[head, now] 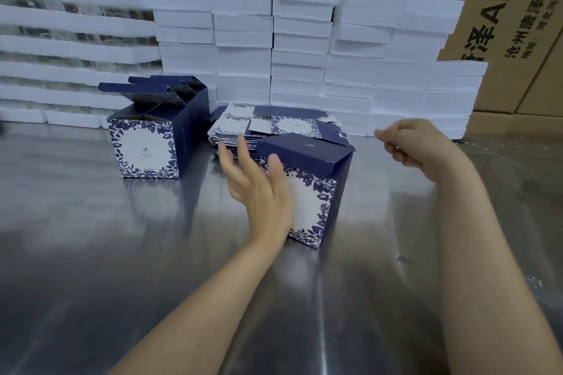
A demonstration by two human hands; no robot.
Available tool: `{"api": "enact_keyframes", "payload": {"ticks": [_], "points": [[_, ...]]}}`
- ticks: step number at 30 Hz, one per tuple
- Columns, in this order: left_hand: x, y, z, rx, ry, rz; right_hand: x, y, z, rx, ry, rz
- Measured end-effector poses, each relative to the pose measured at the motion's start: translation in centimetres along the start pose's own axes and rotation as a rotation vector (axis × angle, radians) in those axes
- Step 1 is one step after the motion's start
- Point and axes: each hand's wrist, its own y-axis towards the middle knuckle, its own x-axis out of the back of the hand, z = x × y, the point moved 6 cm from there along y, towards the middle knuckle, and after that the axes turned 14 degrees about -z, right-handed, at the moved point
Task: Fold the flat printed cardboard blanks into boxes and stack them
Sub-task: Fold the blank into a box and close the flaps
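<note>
— Two hands are in view; what is each doing?
— The left hand (259,189) lies flat, fingers straight, against the printed front of the near box (307,207). That box stands upright on the steel desk (91,253), dark lid flap down. The right hand (417,146) is in the air to its right, fingers curled in, holding nothing I can see.
— And the blanks?
— The pile of flat blanks (243,128) lies just behind the near box. The row of open boxes (146,146) stands left, lids up.

white foam slabs (243,39) stacked before brown cartons (502,24) on steel table (91,253).
</note>
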Motion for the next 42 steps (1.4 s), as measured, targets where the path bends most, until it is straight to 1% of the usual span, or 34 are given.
{"api": "enact_keyframes", "payload": {"ticks": [2,4,7,9,10,12,14,16,18,19,21,24,26,28,29,30,31,32,34,36,37,40,42], "points": [[0.1,0.6,0.4,0.012,-0.013,-0.021,-0.3,0.0,-0.9,-0.021,-0.135,0.084],[-0.1,0.6,0.7,-0.005,-0.038,0.006,-1.3,-0.6,-1.2,-0.052,-0.176,0.226],[-0.2,0.5,0.9,-0.068,-0.082,0.054,-3.2,-1.8,-0.6,-0.090,-0.083,0.392],[-0.4,0.5,0.8,-0.115,-0.096,0.102,-4.4,-2.3,0.3,-0.097,0.055,0.426],[-0.5,0.4,0.7,-0.127,-0.101,0.133,-4.9,-2.4,0.9,-0.094,0.125,0.406],[-0.7,0.2,0.5,-0.167,-0.105,0.180,-5.5,-2.4,1.8,-0.051,0.207,0.349],[-1.1,-0.1,0.5,-0.207,-0.095,0.206,-6.1,-2.4,2.2,0.028,0.212,0.369],[-1.4,-0.1,0.7,-0.199,-0.090,0.229,-6.5,-2.8,2.3,0.124,0.111,0.454],[-1.6,-0.1,1.0,-0.177,-0.089,0.253,-7.1,-3.6,2.1,0.225,-0.059,0.542],[-1.7,-0.1,1.2,-0.166,-0.084,0.272,-7.3,-3.8,2.0,0.257,-0.116,0.533],[-2.0,-0.1,1.5,-0.151,-0.082,0.320,-7.0,-3.6,2.5,0.287,-0.124,0.441],[-2.8,-1.2,1.4,-0.099,-0.165,0.452,-4.7,-2.9,2.8,0.262,-0.164,0.394],[-3.8,-3.3,0.8,-0.179,-0.161,0.583,-1.6,-1.9,2.1,0.205,-0.251,0.359],[-5.4,-5.6,0.1,-0.327,-0.035,0.744,1.5,-0.8,0.8,0.144,-0.314,0.260],[-6.1,-6.3,0.1,-0.389,0.029,0.793,2.3,-0.5,0.0,0.129,-0.326,0.207],[-6.8,-6.5,0.1,-0.416,0.070,0.816,2.7,-0.3,-0.7,0.121,-0.309,0.165],[-7.4,-6.3,0.3,-0.403,0.091,0.825,2.6,-0.2,-1.3,0.113,-0.256,0.139],[-7.8,-6.0,0.6,-0.370,0.103,0.831,2.3,-0.4,-1.7,0.100,-0.176,0.132],[-8.5,-5.6,1.3,-0.298,0.111,0.852,1.3,-0.8,-2.0,0.073,-0.038,0.169],[-8.3,-5.4,1.6,-0.232,0.078,0.817,0.5,-0.9,-1.2,0.062,0.001,0.231],[-7.9,-5.1,1.5,-0.190,0.056,0.756,0.1,-0.9,-0.4,0.073,0.006,0.257],[-6.3,-3.2,1.4,-0.094,0.020,0.478,-1.8,-1.8,3.2,0.195,0.045,0.305],[-5.2,-1.7,1.2,-0.122,0.103,0.311,-4.3,-3.0,5.6,0.280,0.060,0.292]]}}
